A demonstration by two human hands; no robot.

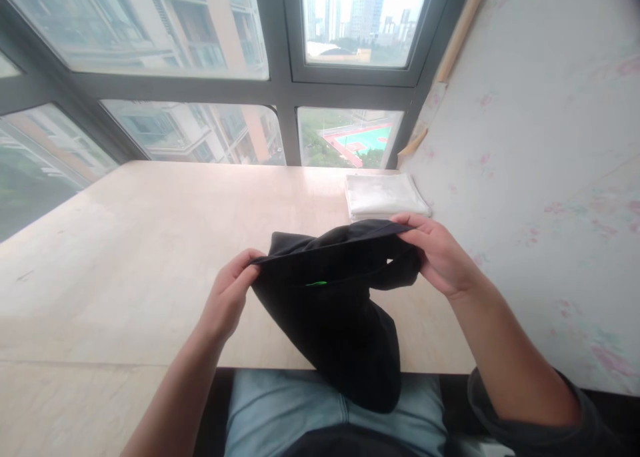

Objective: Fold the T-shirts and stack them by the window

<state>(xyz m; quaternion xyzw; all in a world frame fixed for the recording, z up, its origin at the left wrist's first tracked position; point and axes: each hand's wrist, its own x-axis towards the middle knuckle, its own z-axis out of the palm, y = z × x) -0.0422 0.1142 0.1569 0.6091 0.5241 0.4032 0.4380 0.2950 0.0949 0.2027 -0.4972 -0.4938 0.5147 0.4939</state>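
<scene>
A black garment (345, 310) with a small green mark hangs stretched between my two hands. My left hand (231, 290) pinches one end of its straight upper edge. At the other end, my right hand (440, 250) grips the same edge, with some fabric bunched below the fingers. The cloth droops over the table's front edge and down in front of my light blue trousers. Its folds hide what kind of garment it is.
Behind the cloth, a folded white cloth or packet (385, 195) lies on the pale wooden table (150, 263) by the wall. A flowered wall (545, 210) stands close on the right. Grey-framed windows (287, 93) border the far side.
</scene>
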